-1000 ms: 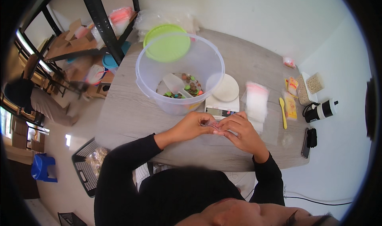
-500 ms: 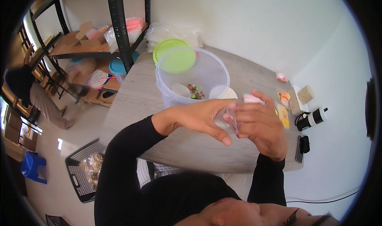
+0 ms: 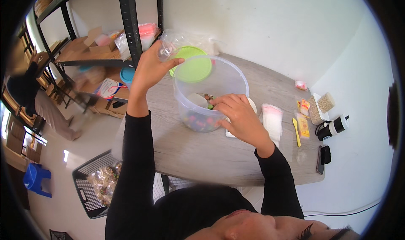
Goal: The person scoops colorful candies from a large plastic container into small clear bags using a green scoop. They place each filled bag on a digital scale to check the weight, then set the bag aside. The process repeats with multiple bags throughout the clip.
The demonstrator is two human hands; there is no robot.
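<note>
Raised in my left hand point(image 3: 149, 67) is a crinkled clear plastic bag point(image 3: 168, 49), pinched above the green lid point(image 3: 190, 71). My right hand point(image 3: 236, 115) is at the front right rim of the translucent bucket point(image 3: 185, 94), fingers loosely bent and apart over it, thumb outside; whether they touch anything inside is unclear. In the bucket lie a pale scoop point(image 3: 196, 100) and colourful candies point(image 3: 196, 121). A white scale point(image 3: 231, 133), partly hidden by that hand, sits behind the bucket's right side, beside a stack of clear bags point(image 3: 272, 124).
A yellow spoon point(image 3: 296, 132), packets point(image 3: 303, 119), tubs point(image 3: 325, 103), a black-and-white appliance point(image 3: 333, 129) and phone point(image 3: 320, 160) line the table's right. Left are shelving point(image 3: 130, 20), a basket of bags point(image 3: 88, 202), a blue stool point(image 3: 38, 178) and another person point(image 3: 31, 90).
My hands have separated from their joint hold on the plastic bag. The left lifted it up and leftward; the right moved to the bucket's rim.
</note>
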